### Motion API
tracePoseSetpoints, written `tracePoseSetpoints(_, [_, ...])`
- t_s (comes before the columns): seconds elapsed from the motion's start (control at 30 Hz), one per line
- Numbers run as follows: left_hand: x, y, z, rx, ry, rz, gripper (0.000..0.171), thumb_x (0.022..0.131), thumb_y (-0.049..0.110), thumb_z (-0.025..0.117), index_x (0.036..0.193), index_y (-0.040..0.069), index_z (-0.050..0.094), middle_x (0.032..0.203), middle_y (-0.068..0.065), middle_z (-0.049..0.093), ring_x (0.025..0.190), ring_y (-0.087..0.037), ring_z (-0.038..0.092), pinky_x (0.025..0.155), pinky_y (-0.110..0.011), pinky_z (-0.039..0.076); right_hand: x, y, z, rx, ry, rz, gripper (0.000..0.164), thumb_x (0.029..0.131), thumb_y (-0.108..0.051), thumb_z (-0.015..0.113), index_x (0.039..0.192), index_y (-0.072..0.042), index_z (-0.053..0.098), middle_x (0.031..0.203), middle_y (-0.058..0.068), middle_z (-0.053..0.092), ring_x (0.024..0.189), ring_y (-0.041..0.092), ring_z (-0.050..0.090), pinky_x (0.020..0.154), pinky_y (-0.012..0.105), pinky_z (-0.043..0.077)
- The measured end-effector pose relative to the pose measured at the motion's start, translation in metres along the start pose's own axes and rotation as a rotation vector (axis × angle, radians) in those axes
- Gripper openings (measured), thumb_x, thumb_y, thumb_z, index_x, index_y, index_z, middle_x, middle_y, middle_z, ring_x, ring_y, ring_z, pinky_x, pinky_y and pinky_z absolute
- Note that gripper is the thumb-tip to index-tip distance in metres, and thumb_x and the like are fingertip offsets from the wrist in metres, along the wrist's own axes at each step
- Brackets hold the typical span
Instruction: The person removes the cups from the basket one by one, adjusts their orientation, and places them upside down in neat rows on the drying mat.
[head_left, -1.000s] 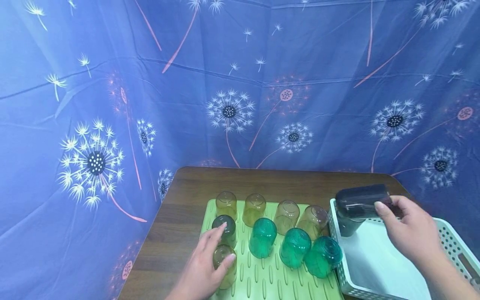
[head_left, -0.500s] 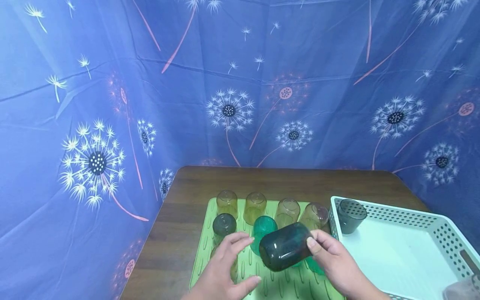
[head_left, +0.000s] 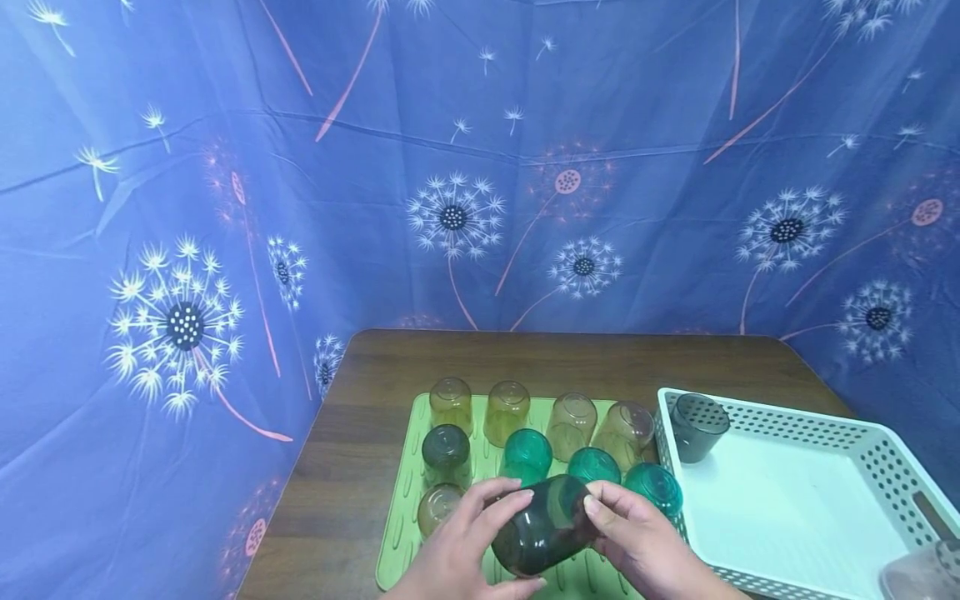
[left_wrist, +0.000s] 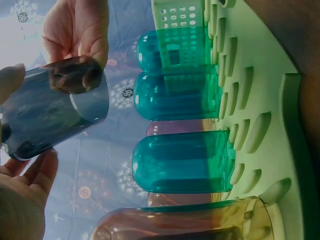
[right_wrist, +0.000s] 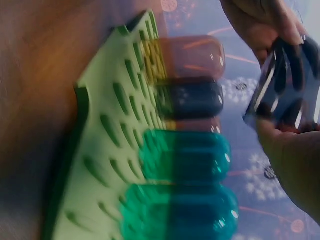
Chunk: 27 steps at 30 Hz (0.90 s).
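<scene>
A dark grey see-through cup [head_left: 542, 527] is held tilted on its side above the green drying mat [head_left: 390, 546]. My left hand [head_left: 465, 550] grips its base end, fingers over the top and thumb underneath. At the rim end, my right hand [head_left: 637, 533] pinches the cup. Both hands also show on the cup in the left wrist view. On the mat, cups stand upside down: yellowish ones [head_left: 507, 412], pinkish-brown ones [head_left: 624, 433], green ones [head_left: 527, 457] and another dark grey one [head_left: 446, 454]. An amber cup [head_left: 438, 508] stands partly behind my left hand.
To the right stands a white perforated basket [head_left: 795, 500]. It holds a dark cup [head_left: 699, 427] at its back left corner and a clear cup [head_left: 926, 571] at the front right. The brown wooden table [head_left: 570, 354] meets a blue dandelion-print cloth [head_left: 637, 200].
My right hand has brought the dark cup from above the basket leftward over the mat. My left hand has left the mat's left cups and now grips the held cup's base end.
</scene>
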<state>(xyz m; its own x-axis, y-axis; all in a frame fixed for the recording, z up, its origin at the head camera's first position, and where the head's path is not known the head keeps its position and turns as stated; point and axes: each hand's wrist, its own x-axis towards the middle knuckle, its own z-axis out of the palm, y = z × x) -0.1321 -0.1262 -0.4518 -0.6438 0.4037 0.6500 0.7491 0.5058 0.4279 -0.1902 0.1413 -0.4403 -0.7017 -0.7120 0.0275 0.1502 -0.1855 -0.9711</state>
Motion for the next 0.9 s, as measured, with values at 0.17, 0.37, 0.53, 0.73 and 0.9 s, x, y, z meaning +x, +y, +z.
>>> tracePoseSetpoints(0.17, [0.002, 0.0, 0.0, 0.027, -0.026, -0.061, 0.087, 0.081, 0.033, 0.092, 0.154, 0.015, 0.048, 0.142, -0.011, 0.054, 0.112, -0.021, 0.066, 0.084, -0.024, 0.059, -0.009, -0.019, -0.011, -0.503, 0.247, 0.132, 0.031, 0.111, -0.019, 0.05, 0.129, 0.003, 0.06, 0.115, 0.005, 0.066, 0.102, 0.005, 0.065, 0.086, 0.025, 0.055])
tracePoseSetpoints(0.37, [0.005, 0.002, 0.003, 0.199, -0.158, -0.105, 0.079, 0.087, 0.044, 0.085, 0.154, 0.024, 0.049, 0.138, -0.006, 0.059, 0.114, -0.02, 0.066, 0.081, -0.029, 0.061, -0.028, -0.045, -0.039, -0.763, 0.202, 0.178, 0.027, 0.111, -0.023, 0.053, 0.128, -0.004, 0.063, 0.122, 0.01, 0.068, 0.099, 0.002, 0.069, 0.082, 0.025, 0.058])
tracePoseSetpoints(0.53, [0.008, 0.003, 0.004, 0.268, -0.301, -0.129, 0.076, 0.089, 0.049, 0.081, 0.153, 0.025, 0.049, 0.134, -0.005, 0.061, 0.112, -0.019, 0.068, 0.079, -0.028, 0.061, -0.044, -0.062, -0.062, -0.918, 0.216, 0.19, 0.029, 0.111, -0.025, 0.053, 0.132, -0.007, 0.063, 0.129, 0.009, 0.068, 0.1, 0.0, 0.068, 0.08, 0.025, 0.057])
tracePoseSetpoints(0.73, [0.009, 0.004, 0.013, 0.349, -0.396, -0.133, 0.077, 0.087, 0.049, 0.082, 0.152, 0.023, 0.049, 0.134, -0.007, 0.063, 0.113, -0.019, 0.068, 0.076, -0.028, 0.061, -0.057, -0.074, -0.085, -1.259, 0.489, 0.234, 0.029, 0.109, -0.032, 0.058, 0.126, -0.012, 0.069, 0.117, 0.003, 0.075, 0.098, 0.014, 0.071, 0.075, 0.033, 0.056])
tracePoseSetpoints(0.9, [0.01, 0.005, 0.021, 0.407, -0.45, -0.207, 0.076, 0.088, 0.044, 0.081, 0.152, 0.02, 0.049, 0.14, -0.011, 0.063, 0.122, -0.023, 0.066, 0.086, -0.035, 0.063, -0.074, -0.077, -0.125, -1.469, 0.678, 0.347, 0.037, 0.107, -0.031, 0.057, 0.12, 0.002, 0.068, 0.098, 0.017, 0.075, 0.087, 0.035, 0.07, 0.07, 0.05, 0.054])
